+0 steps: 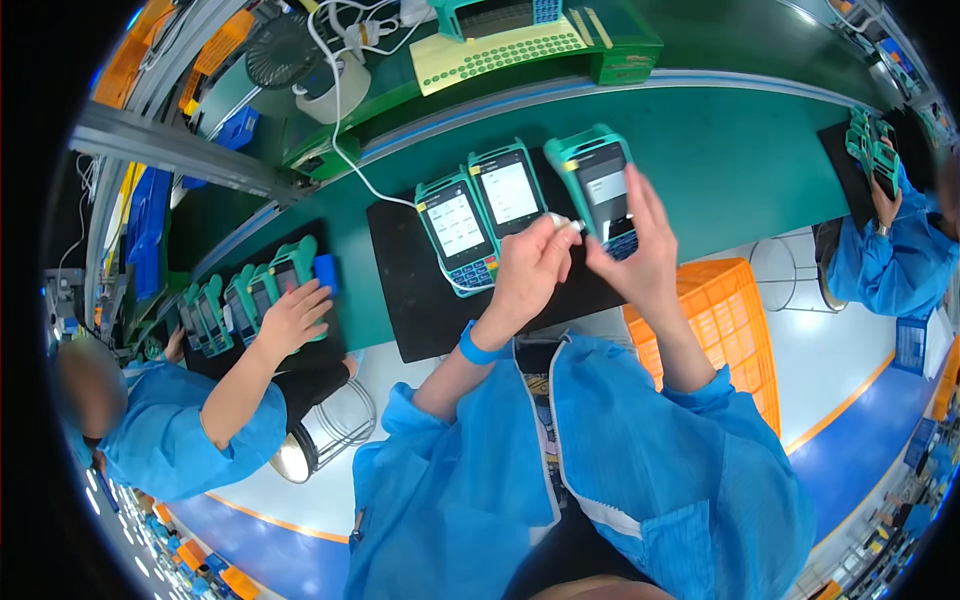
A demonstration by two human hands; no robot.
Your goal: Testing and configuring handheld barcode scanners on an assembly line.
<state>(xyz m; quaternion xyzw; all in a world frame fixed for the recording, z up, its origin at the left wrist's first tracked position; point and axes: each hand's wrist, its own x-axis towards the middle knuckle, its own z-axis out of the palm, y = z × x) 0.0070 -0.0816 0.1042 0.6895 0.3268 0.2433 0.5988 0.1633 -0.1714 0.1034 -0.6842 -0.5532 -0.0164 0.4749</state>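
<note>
My left hand (pixel 530 268), with a blue band (pixel 480 346) around its wrist, pinches a white cable plug (pixel 568 226). The plug points at the lower left side of a green-cased payment terminal (pixel 597 178); whether it is inserted I cannot tell. My right hand (pixel 648 252) grips that terminal along its right and lower edges, fingers partly over its screen and keypad. Left of it, two more payment terminals, one (pixel 455 228) and another (pixel 508 190), lie side by side on a black mat (pixel 400 290) with lit screens. A white cable (pixel 340 140) runs down toward them.
A raised shelf beyond the green bench (pixel 720 150) bears a yellow-green perforated strip (pixel 490 58) and a small black fan (pixel 285 52). An orange crate (pixel 735 320) stands below at right. Co-workers (pixel 200 430) handle similar terminals (pixel 245 295) on both sides.
</note>
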